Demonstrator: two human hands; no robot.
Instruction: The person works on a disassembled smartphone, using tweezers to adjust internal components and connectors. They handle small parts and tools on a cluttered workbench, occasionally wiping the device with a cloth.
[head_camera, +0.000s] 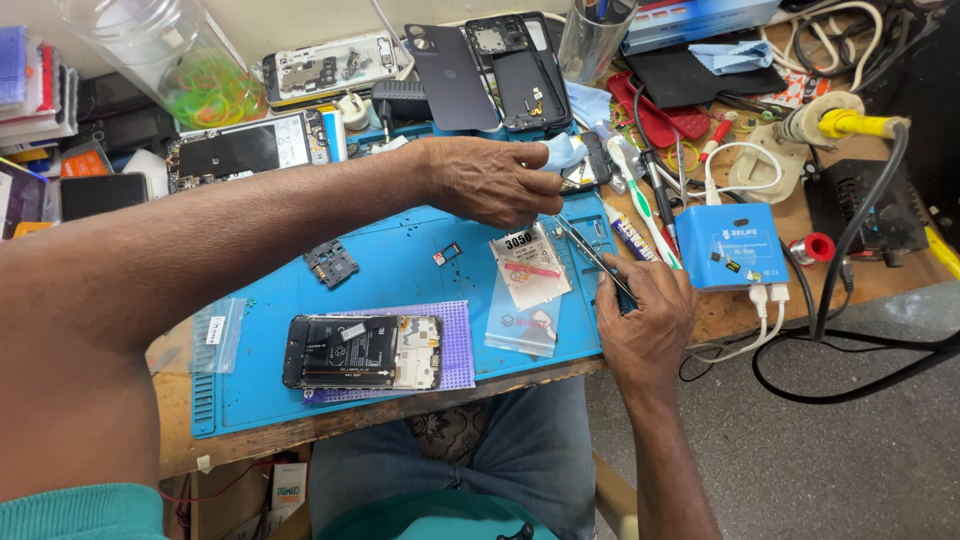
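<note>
My left hand (492, 180) hovers over the far right part of the blue work mat (390, 250), fingers pinched on a light blue cloth (562, 152). My right hand (645, 315) rests at the mat's right edge and grips metal tweezers (588, 250), whose tips point up and left toward the left hand. An opened phone (362, 352) with its battery showing lies on a purple pad (458, 340) near the front of the mat. A small circuit part (331, 263) and a clear plastic packet (527, 268) lie on the mat between the hands and the phone.
A blue box-shaped device (730, 247) with white cables stands right of the mat. A soldering iron with a yellow grip (850, 122) sits at the back right. Phone backs and frames (500, 70), a toothbrush (640, 195), a clear jar (160, 50) and other phones crowd the back.
</note>
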